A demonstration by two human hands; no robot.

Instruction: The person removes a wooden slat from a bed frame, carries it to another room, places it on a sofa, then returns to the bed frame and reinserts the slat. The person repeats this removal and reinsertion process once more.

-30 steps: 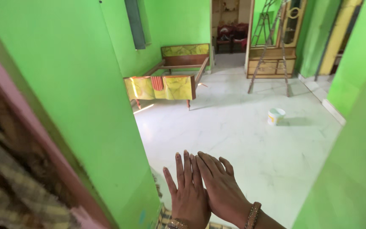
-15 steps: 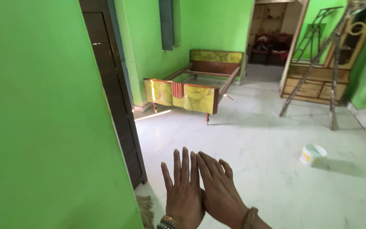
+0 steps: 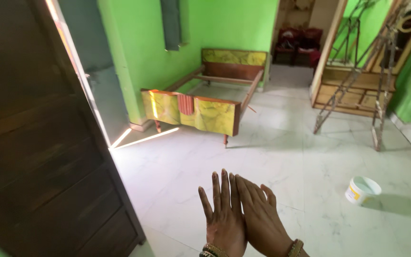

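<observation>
Both hands are held out flat, left hand [image 3: 224,221] touching right hand [image 3: 262,221] side by side. Fingers stretched straight, holding nothing, above the white floor [image 3: 281,157] beside a dark door [image 3: 39,157].

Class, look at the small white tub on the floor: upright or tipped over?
Upright: the white tub stands on its base on the floor, round mouth facing up.

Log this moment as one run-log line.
left hand: flat, empty | right hand: flat, empty, touching left | nearest: white marble-tile floor | right: small white plastic tub | left: dark wooden door | ahead: bare wooden bed frame
</observation>
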